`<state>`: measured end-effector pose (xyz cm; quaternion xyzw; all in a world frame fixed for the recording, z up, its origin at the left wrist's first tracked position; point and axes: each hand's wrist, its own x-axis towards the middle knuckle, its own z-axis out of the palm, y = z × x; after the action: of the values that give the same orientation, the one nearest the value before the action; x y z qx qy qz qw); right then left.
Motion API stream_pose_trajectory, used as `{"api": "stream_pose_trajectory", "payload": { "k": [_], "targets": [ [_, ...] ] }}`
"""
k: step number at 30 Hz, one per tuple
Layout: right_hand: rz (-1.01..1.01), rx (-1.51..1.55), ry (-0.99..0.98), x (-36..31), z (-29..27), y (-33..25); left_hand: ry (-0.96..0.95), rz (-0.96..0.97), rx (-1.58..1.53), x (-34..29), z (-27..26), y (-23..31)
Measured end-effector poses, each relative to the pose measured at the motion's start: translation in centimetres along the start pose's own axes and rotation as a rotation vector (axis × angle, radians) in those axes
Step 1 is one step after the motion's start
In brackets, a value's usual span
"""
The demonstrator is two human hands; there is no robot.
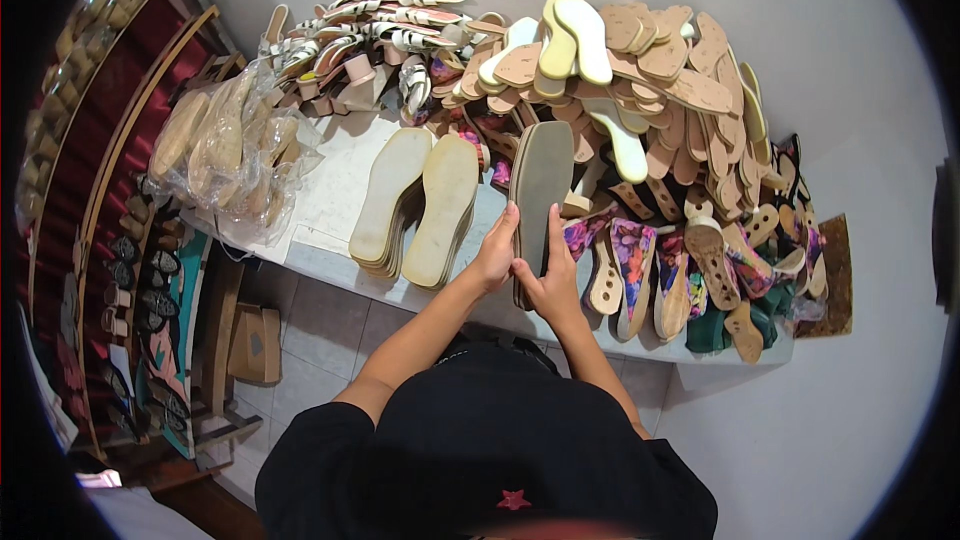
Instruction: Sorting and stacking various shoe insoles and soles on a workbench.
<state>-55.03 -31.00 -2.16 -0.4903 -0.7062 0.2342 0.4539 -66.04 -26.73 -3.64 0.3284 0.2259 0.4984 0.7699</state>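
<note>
Left hand (494,254) and right hand (553,286), fingers holding a grey sole-shaped stack (546,175) between them, two beige sole-shaped stacks (442,195) nearby

black shirt (470,430) with short sleeves (315,460) and 1 small red star (513,499); forearms (425,332) bare.

Shoemaking workshop, white-walled, floor of pale tiles (320,330). Evidence: long white worktable (335,170) bearing stacked soles (440,205), a heap of tan insoles (690,90), floral-patterned wedges (632,260), strapped sandals (415,28) and soles bagged in clear plastic (225,150). At left: red-lined rack (118,80) of shoes and heel blocks (95,35).
</note>
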Motion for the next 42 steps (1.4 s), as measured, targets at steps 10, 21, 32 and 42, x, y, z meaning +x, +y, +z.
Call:
{"api": "stream_pose_trajectory", "payload": {
  "k": [10, 21, 32, 42],
  "targets": [
    [-0.109, 0.056, -0.089, 1.6, 0.9, -2.4, 0.038, 0.163, -0.060, -2.0, -0.2, 3.1],
    [-0.168, -0.016, -0.058, 4.0, 8.2, -8.8, 0.067, 0.218, -0.071, -4.1, -4.3, 12.7],
    [0.096, -0.133, -0.083, 4.3, 19.5, -11.5, 0.339, 0.074, 0.632, -3.5, -17.1, 17.0],
    [0.254, -0.288, 0.039, 4.1, 22.5, -10.6, 0.210, 0.128, 1.356, -1.5, -18.3, 17.5]
  ]
}}
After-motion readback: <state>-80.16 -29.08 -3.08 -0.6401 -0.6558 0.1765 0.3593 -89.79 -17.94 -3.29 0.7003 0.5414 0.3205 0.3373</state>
